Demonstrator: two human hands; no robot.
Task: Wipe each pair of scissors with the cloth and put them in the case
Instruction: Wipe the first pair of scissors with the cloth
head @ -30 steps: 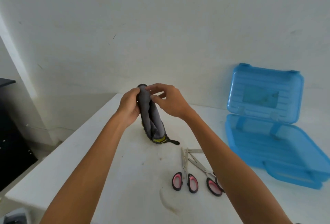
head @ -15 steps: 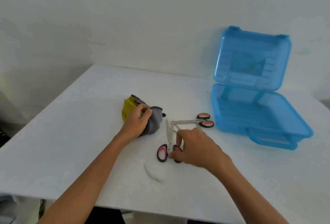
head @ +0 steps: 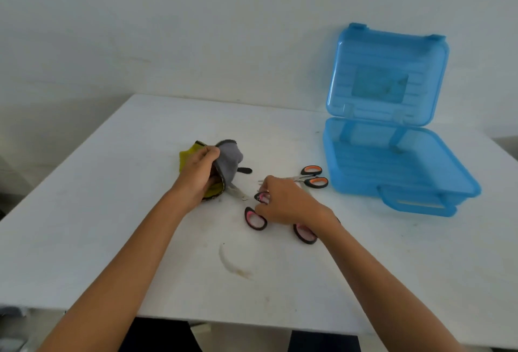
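The left hand point(head: 197, 175) is bunching the soft grey-and-yellow fabric cloth point(head: 228, 159), its grip curling tight round the folds, probably to make a wiping pocket. Just right of that grip, the right hand point(head: 286, 201) is pinching the pink-and-black plastic-handled scissors point(head: 255, 218), loops splayed, likely to feed the steel blades into the cloth. Farther right, orange-handled scissors point(head: 314, 176) are lying on the white bench point(head: 112, 225) beside the open translucent blue plastic case point(head: 403, 175), its ribbed tray showing no scissors.

Soft, even light washes the white table point(head: 84, 225) and wall point(head: 196, 29), leaving only faint shadows. The translucent blue case point(head: 386, 51) glows at 2 o'clock. Wide-angle stretching grows toward 7 and 5 o'clock; fine detail looks slightly smeared.
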